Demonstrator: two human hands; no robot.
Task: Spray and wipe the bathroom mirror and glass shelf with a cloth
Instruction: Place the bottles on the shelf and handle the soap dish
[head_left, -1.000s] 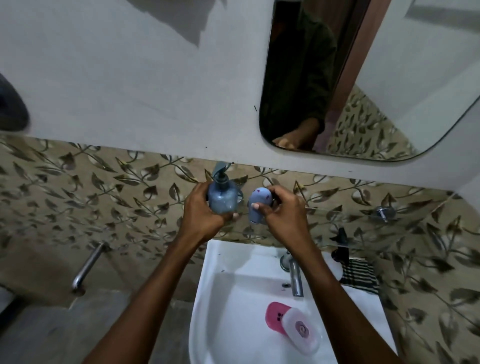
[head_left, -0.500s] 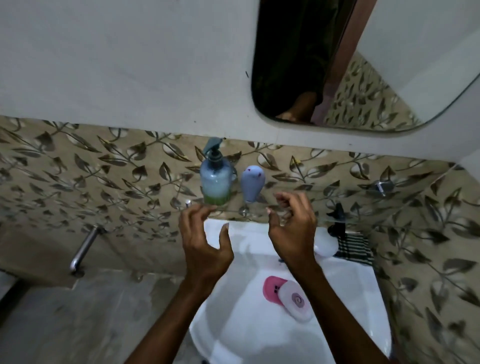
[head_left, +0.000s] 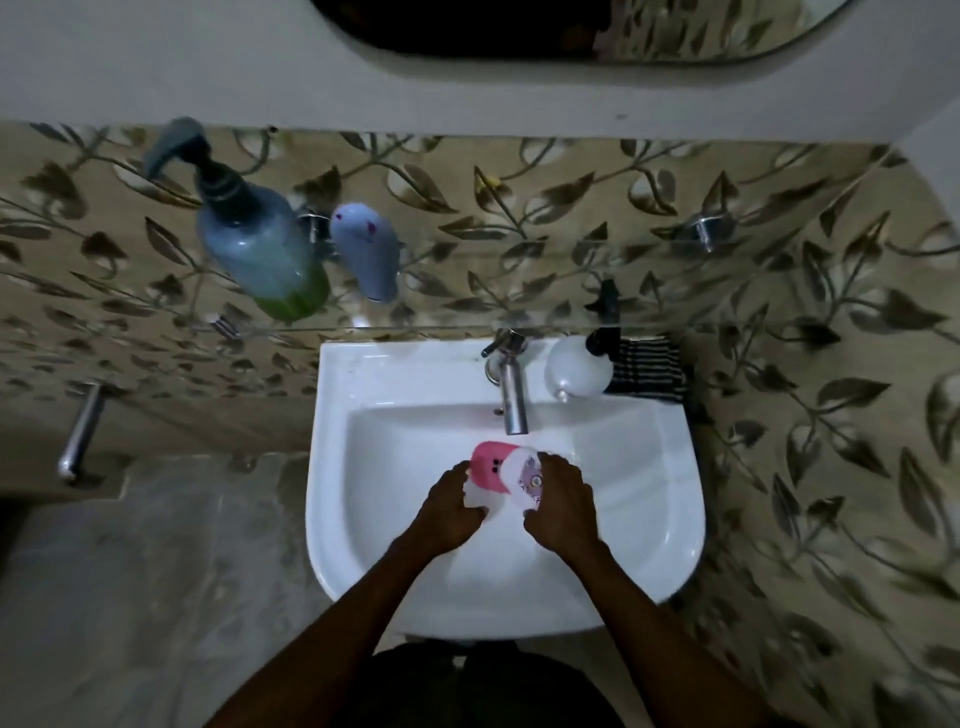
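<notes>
The mirror (head_left: 571, 26) shows only its lower edge at the top of the view. Below it the glass shelf (head_left: 457, 326) carries a blue pump soap bottle (head_left: 260, 249) and a small lavender container (head_left: 363, 254) at its left end. A white spray bottle (head_left: 579, 370) with a black trigger stands on the sink's back rim, touching a black-and-white striped cloth (head_left: 647, 369). Down in the basin, my left hand (head_left: 449, 512) and my right hand (head_left: 561, 506) both hold a pink-and-white soap case (head_left: 493, 465), left on the pink base, right on the white lid.
The white sink (head_left: 660, 519) has a steel tap (head_left: 511, 395) at the back centre. A metal handle (head_left: 80, 431) sticks out of the leaf-patterned tiled wall at the left. A shelf bracket (head_left: 704, 228) is fixed at the right.
My hands let go of the soap bottle and lavender container on the shelf, dropped into the basin and took hold of the pink soap case. The view tilted downward.
</notes>
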